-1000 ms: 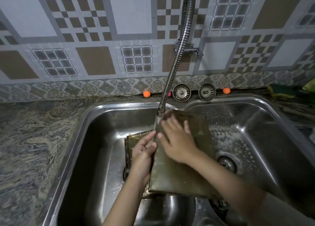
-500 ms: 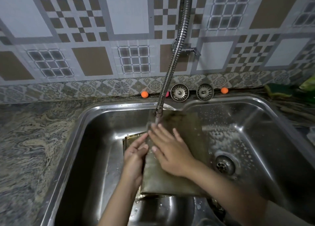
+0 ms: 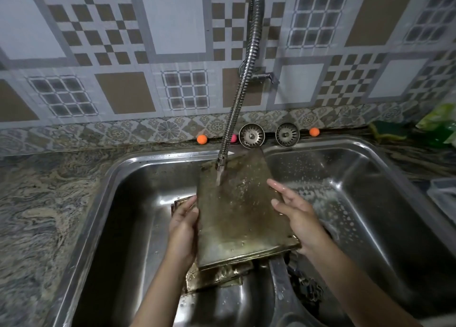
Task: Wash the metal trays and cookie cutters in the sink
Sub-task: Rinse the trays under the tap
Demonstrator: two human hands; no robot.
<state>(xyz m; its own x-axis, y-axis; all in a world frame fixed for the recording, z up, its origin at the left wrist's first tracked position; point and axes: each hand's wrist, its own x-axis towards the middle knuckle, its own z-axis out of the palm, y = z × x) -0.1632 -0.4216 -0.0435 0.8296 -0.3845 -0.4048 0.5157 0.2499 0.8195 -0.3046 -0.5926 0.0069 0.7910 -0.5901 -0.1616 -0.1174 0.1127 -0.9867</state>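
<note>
Head view: a tarnished metal tray [image 3: 240, 210] sits at the centre of the frame, tilted under the hose tap [image 3: 243, 84], whose stream strikes its upper part. The left hand [image 3: 183, 228] holds the tray's left edge, fingers curled round the rim. The right hand [image 3: 297, 215] is at the right edge with fingers fairly straight; whether its grip closes on the rim or only steadies it, I cannot tell. The tray spans the divider of a double sink [image 3: 116, 178], its far end leaning toward the back rim.

Progress, as a judgement: this tray is in its rinse, wet all over, with brownish staining over its face, so it may need more scrubbing or may simply be discoloured. Beneath it, lower centre, lies a stack [image 3: 214, 275] of at least one or two more trays, seemingly waiting. The right basin [image 3: 345, 203] carries foam flecks, which suggests soap has been used. Most of the work looks to be left.

Hard to make out: no cookie cutters can be identified; a dark tangled shape [image 3: 309, 287] at lower right of centre might be some, but it is too dim to say. The stack's count is hidden by the top tray. Both forearms are cut off at the bottom edge. On the bench at upper right lies a green sponge [image 3: 387, 130].
</note>
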